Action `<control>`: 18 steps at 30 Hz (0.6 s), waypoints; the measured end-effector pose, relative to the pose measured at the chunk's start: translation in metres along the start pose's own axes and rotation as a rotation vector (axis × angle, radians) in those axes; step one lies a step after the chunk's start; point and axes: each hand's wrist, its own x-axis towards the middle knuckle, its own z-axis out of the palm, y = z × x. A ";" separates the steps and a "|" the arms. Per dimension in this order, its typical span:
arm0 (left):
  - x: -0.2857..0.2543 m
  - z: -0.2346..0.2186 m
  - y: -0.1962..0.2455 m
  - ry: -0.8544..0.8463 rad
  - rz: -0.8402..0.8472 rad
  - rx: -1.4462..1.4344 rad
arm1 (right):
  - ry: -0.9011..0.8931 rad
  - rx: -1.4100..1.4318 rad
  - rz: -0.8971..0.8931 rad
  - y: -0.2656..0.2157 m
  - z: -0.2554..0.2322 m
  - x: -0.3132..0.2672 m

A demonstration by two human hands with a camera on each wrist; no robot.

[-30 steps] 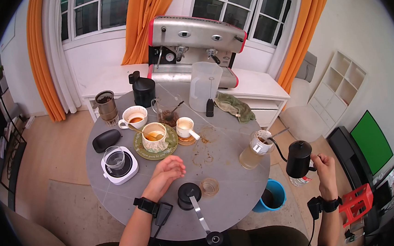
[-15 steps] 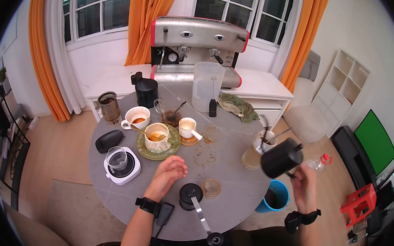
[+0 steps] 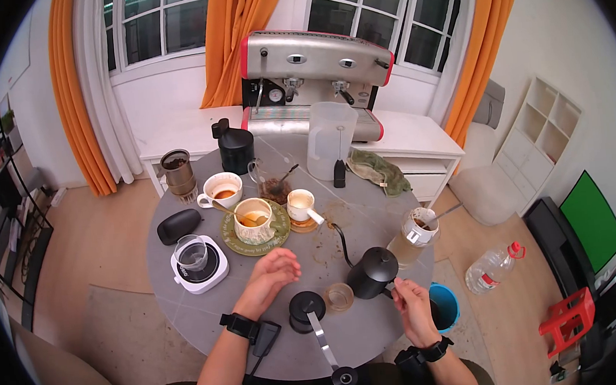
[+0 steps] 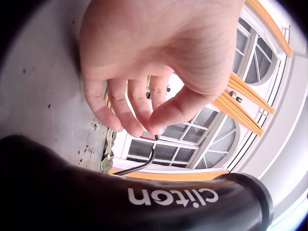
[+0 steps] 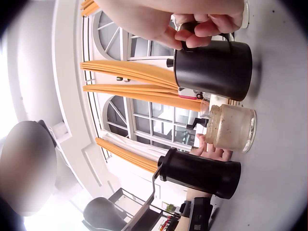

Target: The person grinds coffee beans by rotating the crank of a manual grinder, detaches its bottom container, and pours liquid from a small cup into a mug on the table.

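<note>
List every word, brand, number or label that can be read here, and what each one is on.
"cliton": white letters on the black grinder, in the left wrist view.
Green plate: lettering on the rim, too small to read surely.
White square device: small marking, unreadable.
Plastic bottle: label too small to read.
Black kettle: no lettering visible.

Worktop (image 3: 365,327), round, grey, brown-stained: white scale (image 3: 215,272), dark case (image 3: 179,226), green plate (image 3: 279,234), hand grinder (image 3: 306,310), glass jar (image 3: 339,298); black kettle (image 3: 374,274) (contact unclear).
</note>
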 end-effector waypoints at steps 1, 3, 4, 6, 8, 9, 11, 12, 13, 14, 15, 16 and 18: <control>0.000 0.000 0.000 -0.003 -0.001 0.006 | 0.000 -0.002 0.000 0.001 0.000 0.001; -0.001 0.003 0.002 0.004 -0.008 0.005 | -0.007 -0.008 -0.003 0.003 0.000 0.001; -0.001 0.004 0.003 0.010 -0.015 0.006 | -0.008 -0.010 -0.002 0.003 0.000 0.001; -0.002 0.005 0.004 0.011 -0.014 0.004 | -0.008 -0.012 0.032 0.005 -0.001 0.000; -0.002 0.007 0.005 0.009 -0.015 0.005 | -0.012 -0.016 0.037 0.006 -0.001 -0.001; -0.001 0.007 0.005 0.009 -0.015 0.008 | -0.015 -0.018 0.041 0.008 -0.001 -0.001; -0.002 0.008 0.006 0.005 -0.019 0.018 | -0.021 -0.043 0.029 0.011 -0.002 -0.002; -0.002 0.009 0.006 0.012 -0.019 0.017 | -0.028 -0.072 0.018 0.012 -0.002 -0.002; -0.002 0.009 0.007 0.016 -0.018 0.018 | -0.023 -0.062 0.014 0.010 -0.003 -0.003; -0.002 0.009 0.007 0.008 -0.022 0.029 | -0.045 -0.051 0.053 0.007 -0.003 -0.005; -0.002 0.009 0.007 0.015 -0.019 0.022 | -0.066 -0.039 0.091 0.004 -0.003 -0.006; -0.002 0.008 0.008 0.023 -0.018 0.015 | -0.060 -0.025 0.085 -0.001 -0.005 -0.006; -0.003 0.009 0.009 0.024 -0.002 -0.011 | -0.003 -0.280 -0.087 -0.013 -0.021 -0.003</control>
